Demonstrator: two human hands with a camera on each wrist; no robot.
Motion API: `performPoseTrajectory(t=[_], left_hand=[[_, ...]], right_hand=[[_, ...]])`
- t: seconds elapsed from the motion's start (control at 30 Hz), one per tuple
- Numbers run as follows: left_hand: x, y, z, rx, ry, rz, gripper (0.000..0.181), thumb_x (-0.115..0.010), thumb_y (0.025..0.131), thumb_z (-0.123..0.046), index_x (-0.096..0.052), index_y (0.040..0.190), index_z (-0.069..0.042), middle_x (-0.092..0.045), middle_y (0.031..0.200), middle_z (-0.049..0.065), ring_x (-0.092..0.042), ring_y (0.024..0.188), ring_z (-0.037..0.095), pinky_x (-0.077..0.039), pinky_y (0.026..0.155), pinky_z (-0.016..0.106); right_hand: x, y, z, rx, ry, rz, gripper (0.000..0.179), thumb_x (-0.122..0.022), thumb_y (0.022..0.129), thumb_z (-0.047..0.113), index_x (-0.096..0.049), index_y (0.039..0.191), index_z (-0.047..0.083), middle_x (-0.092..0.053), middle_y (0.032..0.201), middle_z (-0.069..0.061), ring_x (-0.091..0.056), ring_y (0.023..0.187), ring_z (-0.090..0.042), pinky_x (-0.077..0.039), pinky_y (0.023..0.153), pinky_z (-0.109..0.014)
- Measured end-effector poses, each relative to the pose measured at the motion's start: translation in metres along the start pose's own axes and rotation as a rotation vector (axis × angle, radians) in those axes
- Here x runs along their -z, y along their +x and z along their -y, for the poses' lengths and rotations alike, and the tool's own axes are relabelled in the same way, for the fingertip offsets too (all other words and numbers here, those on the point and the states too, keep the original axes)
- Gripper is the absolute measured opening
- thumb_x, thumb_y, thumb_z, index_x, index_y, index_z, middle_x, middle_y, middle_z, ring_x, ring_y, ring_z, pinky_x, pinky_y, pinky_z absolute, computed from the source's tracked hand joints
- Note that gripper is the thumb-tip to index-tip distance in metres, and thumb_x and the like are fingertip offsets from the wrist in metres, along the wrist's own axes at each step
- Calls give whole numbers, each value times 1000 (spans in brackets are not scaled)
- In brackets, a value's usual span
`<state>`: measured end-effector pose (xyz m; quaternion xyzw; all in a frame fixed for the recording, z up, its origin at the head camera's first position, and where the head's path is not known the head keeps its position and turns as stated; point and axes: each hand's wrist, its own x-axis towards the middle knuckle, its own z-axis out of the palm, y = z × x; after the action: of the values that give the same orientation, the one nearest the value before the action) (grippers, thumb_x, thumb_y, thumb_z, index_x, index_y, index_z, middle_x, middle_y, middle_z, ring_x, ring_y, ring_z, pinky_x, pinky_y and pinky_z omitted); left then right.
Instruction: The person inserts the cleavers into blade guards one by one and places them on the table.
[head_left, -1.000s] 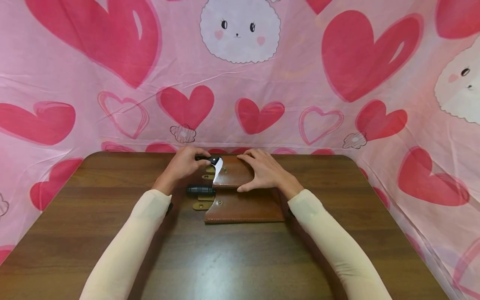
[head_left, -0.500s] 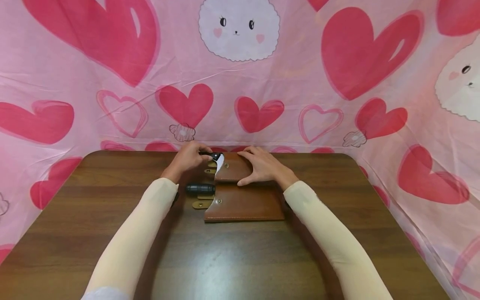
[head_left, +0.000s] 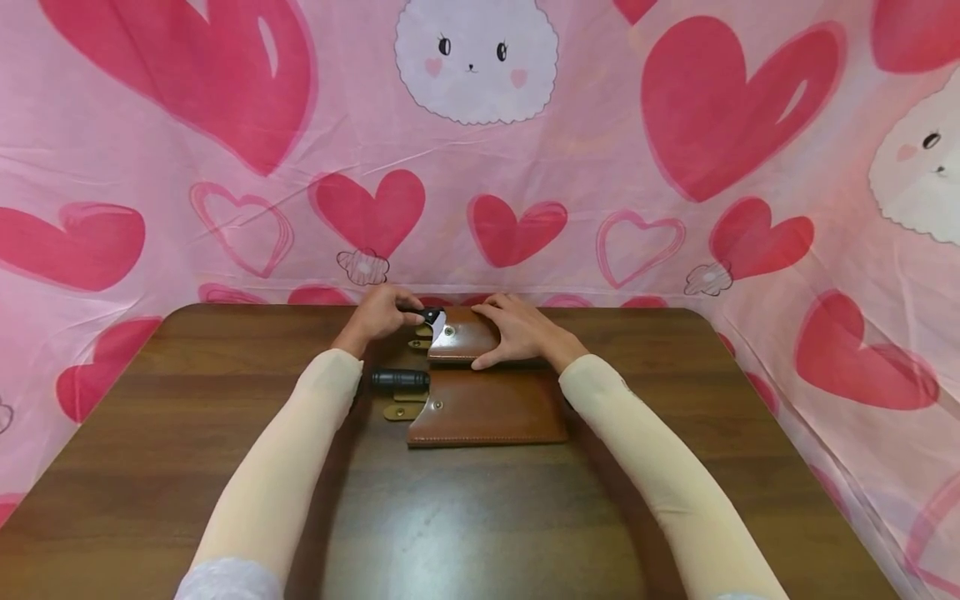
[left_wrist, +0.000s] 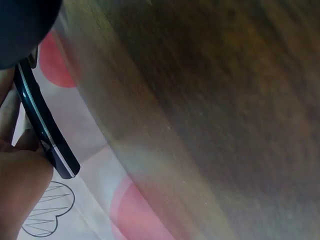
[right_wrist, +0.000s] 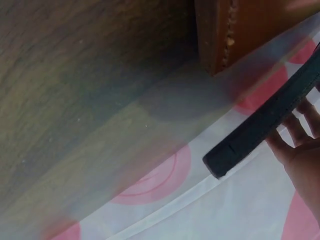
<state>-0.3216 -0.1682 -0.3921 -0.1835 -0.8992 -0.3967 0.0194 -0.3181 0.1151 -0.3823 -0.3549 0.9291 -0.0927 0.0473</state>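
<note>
At the table's far edge, my left hand (head_left: 379,315) pinches the black handle of a knife (head_left: 431,316) between thumb and fingers. A sliver of its blade shows at the mouth of a brown leather sheath (head_left: 455,343). My right hand (head_left: 523,332) grips this sheath from the right, thumb at its near edge and fingertips at its far edge. In the left wrist view the black handle (left_wrist: 44,117) shows a bright metal line along it. In the right wrist view a dark strip (right_wrist: 262,132) runs past the right fingers, below a stitched brown leather corner (right_wrist: 220,37).
Just nearer lies a larger brown sheath (head_left: 495,412) with a ridged black handle (head_left: 400,379) at its left end. An unfastened tan snap strap (head_left: 401,412) sticks out beside that handle. Behind the wooden table (head_left: 187,467) hangs a pink heart-printed cloth (head_left: 442,150).
The far sheath, with both hands, has shifted slightly away, widening the gap to the nearer sheath. Less blade shows at its mouth. The nearer sheath has stayed in place.
</note>
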Motion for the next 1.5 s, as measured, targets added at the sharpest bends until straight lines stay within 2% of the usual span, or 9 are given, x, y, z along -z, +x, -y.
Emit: performPoseTrajectory(t=[0.2, 0.57, 0.93, 1.3, 1.5], left_hand=[[-2, 6, 6, 28, 14, 18, 19, -78, 87, -3, -75, 104, 5, -75, 102, 17, -65, 97, 32, -48, 93, 46], [-4, 8, 12, 6, 30, 48, 19, -79, 86, -2, -75, 102, 7, -75, 100, 18, -67, 101, 34, -49, 94, 47], [-9, 7, 10, 2, 37, 57, 18, -79, 85, -1, -75, 100, 7, -75, 97, 18, -67, 98, 33, -49, 94, 48], [-13, 7, 16, 1, 55, 72, 18, -78, 86, -2, -74, 102, 6, -74, 98, 18, -66, 96, 33, -49, 94, 48], [-12, 6, 15, 14, 63, 77, 17, -76, 88, -3, -73, 103, 6, -74, 99, 18, -65, 95, 32, -49, 94, 48]], right_hand=[[-2, 4, -1, -13, -8, 2, 106, -76, 72, 73, -44, 153, 14, -45, 145, -10, -39, 135, -28, -31, 115, -47], [-6, 7, 2, -21, -36, 79, 103, -75, 79, 67, -37, 157, 12, -37, 155, -15, -33, 141, -34, -25, 118, -48], [-13, 6, 1, -55, 10, 101, 102, -78, 79, 63, -37, 158, 13, -35, 157, -15, -33, 142, -35, -25, 118, -51], [-17, 4, -1, -80, 55, 128, 100, -78, 79, 61, -36, 158, 16, -33, 160, -13, -30, 145, -35, -24, 118, -53], [-17, 5, -2, -70, 80, 127, 99, -77, 79, 60, -36, 158, 15, -31, 161, -13, -29, 146, -35, -24, 118, -53]])
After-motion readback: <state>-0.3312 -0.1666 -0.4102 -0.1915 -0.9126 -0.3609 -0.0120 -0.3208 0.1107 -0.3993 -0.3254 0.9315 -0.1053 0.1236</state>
